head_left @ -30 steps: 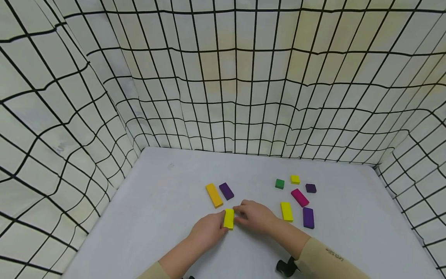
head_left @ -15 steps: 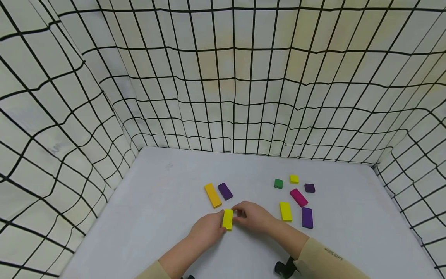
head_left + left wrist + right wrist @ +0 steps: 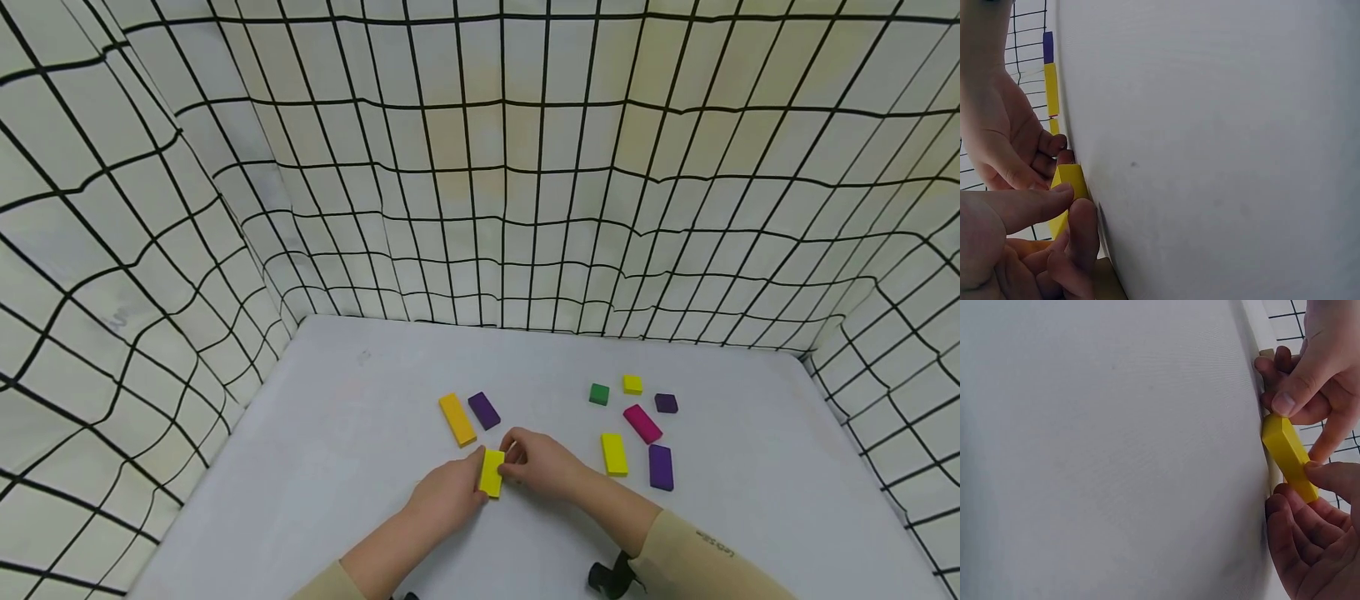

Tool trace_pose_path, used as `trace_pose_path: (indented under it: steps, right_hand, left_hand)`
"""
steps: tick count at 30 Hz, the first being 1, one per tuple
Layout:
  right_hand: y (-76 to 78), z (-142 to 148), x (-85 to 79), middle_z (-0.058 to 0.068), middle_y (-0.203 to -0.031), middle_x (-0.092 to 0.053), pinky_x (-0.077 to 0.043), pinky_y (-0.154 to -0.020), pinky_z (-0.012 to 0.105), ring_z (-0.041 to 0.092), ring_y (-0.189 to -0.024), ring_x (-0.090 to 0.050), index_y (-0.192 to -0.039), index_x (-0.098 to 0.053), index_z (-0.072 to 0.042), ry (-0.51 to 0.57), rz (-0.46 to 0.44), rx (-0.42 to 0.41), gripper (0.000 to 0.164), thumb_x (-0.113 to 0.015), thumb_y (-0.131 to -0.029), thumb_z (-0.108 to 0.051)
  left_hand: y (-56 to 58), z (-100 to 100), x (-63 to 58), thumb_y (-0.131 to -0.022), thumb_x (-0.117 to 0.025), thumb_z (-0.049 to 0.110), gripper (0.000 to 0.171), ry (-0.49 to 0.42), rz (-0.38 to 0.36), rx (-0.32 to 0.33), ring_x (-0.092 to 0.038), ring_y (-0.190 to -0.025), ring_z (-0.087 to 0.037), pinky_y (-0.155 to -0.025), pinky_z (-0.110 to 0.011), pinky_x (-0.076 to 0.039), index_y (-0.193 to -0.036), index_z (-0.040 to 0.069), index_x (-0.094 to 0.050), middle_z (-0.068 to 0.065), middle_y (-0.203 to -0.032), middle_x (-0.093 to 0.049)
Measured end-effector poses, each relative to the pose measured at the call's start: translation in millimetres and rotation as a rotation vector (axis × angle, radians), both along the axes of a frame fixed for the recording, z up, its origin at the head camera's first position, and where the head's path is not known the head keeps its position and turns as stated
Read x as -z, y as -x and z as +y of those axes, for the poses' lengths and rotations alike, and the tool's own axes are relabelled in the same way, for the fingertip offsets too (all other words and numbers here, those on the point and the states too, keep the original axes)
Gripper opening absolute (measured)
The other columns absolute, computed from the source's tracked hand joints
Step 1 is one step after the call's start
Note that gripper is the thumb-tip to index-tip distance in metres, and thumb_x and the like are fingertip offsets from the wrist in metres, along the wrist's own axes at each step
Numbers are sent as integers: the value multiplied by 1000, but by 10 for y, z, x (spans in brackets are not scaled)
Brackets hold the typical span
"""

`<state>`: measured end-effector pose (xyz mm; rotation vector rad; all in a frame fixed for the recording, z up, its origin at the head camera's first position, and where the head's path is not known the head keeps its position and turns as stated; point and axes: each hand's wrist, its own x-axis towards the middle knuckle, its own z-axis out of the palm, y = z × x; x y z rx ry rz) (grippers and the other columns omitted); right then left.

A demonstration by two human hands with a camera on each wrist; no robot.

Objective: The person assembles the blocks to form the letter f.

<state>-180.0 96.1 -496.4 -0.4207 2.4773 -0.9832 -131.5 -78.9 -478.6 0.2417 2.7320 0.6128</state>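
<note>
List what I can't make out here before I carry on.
Held yellow block, left wrist view: partly covered by the left hand.
Right hand, head view: some fingertips hidden behind the hand itself.
Sleeve lettering, head view: too small and blurred to read.
Small black object below the left hand, head view: cut off by the bottom edge.

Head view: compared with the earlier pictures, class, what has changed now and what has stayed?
The right hand has moved its thumb left, so it now laps over the right edge of the yellow block. The left hand keeps its hold; the other blocks lie as before.
</note>
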Motion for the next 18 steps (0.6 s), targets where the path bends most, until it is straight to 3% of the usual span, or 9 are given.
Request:
trace_pose_path:
  steps: [10,18]
  right_hand:
    - [-21,38,6,-1,-88,-63,-56,-68,29,17,-74,-58,-107,-61,-14,75,-48,72,22,-74,-90,-21]
    - [-80,126,-13,0,-86,-62,-56,-69,29,17,-74,-57,-106,-61,-13,66,-58,121,23,-75,-89,-19]
  left_hand:
    - [-3,36,48,-91,-73,21,67,-7,-6,20,-65,-105,-27,-90,-46,-54,-147,0,-44,-12,-118,-68]
    - [-11,120,46,-90,-73,21,69,-17,1,70,-63,-83,-17,-82,-40,-57,-148,2,-42,-10,-107,-70]
